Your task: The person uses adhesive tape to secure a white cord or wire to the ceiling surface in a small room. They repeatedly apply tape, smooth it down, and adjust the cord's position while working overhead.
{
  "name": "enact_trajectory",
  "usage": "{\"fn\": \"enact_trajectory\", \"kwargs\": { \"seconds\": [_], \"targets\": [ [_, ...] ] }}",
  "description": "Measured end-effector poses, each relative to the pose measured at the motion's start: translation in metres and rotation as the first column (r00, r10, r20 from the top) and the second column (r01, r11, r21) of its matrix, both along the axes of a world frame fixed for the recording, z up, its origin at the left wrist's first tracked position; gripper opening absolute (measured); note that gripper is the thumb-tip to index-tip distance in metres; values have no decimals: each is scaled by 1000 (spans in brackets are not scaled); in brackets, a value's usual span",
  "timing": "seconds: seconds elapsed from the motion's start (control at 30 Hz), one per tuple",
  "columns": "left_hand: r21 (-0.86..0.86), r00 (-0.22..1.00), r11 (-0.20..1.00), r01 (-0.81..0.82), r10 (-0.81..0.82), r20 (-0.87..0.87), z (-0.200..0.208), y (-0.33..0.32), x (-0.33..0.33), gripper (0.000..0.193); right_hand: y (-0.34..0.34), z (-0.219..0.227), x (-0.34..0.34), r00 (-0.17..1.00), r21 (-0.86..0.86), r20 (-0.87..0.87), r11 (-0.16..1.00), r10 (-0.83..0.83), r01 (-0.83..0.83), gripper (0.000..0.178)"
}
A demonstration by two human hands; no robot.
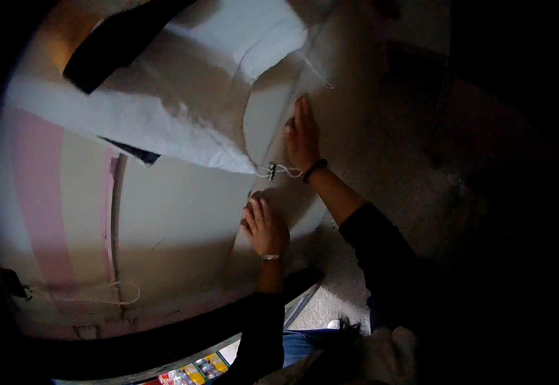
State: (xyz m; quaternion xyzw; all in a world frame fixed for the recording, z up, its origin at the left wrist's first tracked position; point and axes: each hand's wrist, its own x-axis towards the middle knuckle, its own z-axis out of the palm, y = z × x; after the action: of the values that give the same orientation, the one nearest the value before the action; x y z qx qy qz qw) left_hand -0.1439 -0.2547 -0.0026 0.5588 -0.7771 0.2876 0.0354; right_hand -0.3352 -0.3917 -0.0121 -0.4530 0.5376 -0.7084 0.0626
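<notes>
A white cloth piece (196,138), partly in brown shadow, lies across the pale tabletop (183,205). From its near corner a thin white cord (289,171) runs toward my right wrist, with a small dark ridged piece (271,171) on it. My right hand (303,136) rests at the table's right edge beyond the cord, fingers stretched forward, a dark band on its wrist. Below the cord my left hand (266,230) lies palm down at the same edge, fingers slightly spread, a pale bracelet on its wrist. Neither hand visibly grips anything.
A black strip (109,54) crosses the cloth at the upper left. Pink bands (42,192) mark the tabletop. A dark object (13,282) with a thin string loop lies at the far left. Colourful packets (196,372) show at the bottom. The right side is very dark.
</notes>
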Motion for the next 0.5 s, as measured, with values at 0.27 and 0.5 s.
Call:
{"fn": "enact_trajectory", "kwargs": {
  "seconds": [0.27,0.5],
  "targets": [
    [293,998,956,20,-38,58,32,-14,-57,61,-34,-14,-57,997,103,-69,994,-31,38,55],
    [277,978,938,210,-201,-59,33,-52,-91,68,-62,-11,-87,999,72,-16,996,-48,49,51]
  ]
}}
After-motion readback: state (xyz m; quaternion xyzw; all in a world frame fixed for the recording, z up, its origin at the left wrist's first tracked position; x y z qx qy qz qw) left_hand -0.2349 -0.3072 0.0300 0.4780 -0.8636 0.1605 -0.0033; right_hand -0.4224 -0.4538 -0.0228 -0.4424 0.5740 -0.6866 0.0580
